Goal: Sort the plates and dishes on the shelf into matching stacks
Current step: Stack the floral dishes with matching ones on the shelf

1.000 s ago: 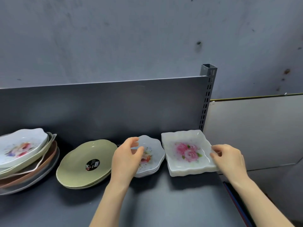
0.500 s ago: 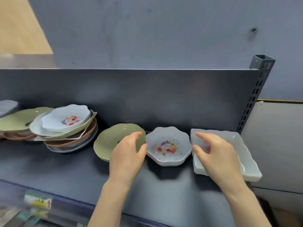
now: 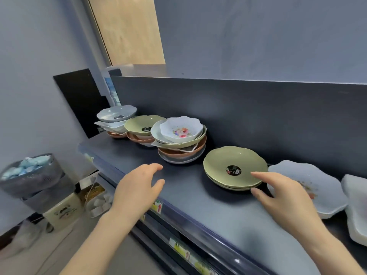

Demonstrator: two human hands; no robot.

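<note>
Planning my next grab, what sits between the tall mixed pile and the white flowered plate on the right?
A short stack of green plates stands between the mixed pile and the white flowered plate, seen in the head view.

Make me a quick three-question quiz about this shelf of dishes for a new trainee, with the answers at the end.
1. True or false: the left hand is gripping a plate.
2. What tops the tall mixed stack? A) a glass cup B) a white floral bowl C) a metal pan.
3. Fill in: the stickered plates by the right hand are coloured ___.

Key: 1 false, it holds nothing; 2 B; 3 green.
</note>
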